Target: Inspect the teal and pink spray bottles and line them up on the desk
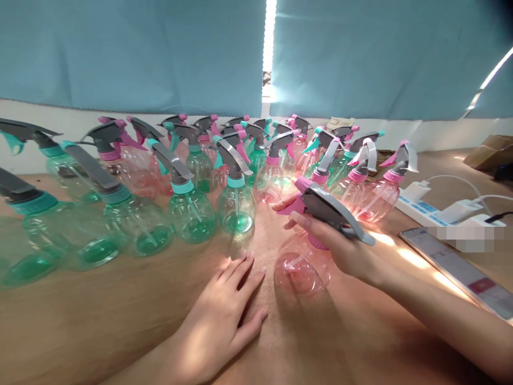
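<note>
Blue blinds point(140, 59) hang behind the worktop point(80, 321). From L to R: green spray bottles point(194, 222); L hand point(222, 305) resting flat, fingers slightly apart — nothing held; pink spray bottle point(298, 272), its neck gripped by R hand point(332, 240) — just beside L hand; then power strip point(425, 210) w/ plugs, and phone point(457, 267).

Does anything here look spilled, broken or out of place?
Nothing stands out: no spill or breakage shows. The pink spray bottle in the right grip looks whole. The bright streaks beside the phone look like light on the table, not liquid.
</note>
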The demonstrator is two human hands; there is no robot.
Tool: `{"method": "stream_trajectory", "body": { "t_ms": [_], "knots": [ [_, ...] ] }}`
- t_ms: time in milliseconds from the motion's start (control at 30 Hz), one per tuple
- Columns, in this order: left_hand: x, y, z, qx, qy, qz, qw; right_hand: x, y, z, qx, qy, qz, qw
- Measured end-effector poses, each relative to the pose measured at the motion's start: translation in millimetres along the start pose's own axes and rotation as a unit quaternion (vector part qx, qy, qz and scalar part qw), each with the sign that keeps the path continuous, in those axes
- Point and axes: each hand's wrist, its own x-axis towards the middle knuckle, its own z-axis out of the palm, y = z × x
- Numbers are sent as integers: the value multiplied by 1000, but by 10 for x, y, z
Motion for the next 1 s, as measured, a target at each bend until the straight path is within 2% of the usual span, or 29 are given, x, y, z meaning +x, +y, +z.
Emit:
{"method": "stream_trajectory", "body": {
  "t_ms": [433, 633, 733, 833, 1000],
  "knots": [
    [3, -12, 3, -3, -1, -4, 1000, 24, -19, -22, -29, -16, 4, 999],
    [9, -11, -6, 1, -8, 0, 1000, -1, 39, -41, -48, 10, 41, 998],
    [6, -13, -4, 1, -3, 0, 1000, 3, 72, -64, -47, 10, 19, 999],
    [-4, -18, 6, 0, 5, 2, 1000, 27, 38, -87, -52, -19, -4, 998],
    [-6, -27, 15, 2, 9, 4, 1000, 45, -17, -119, -60, -34, -11, 998]
  ]
}}
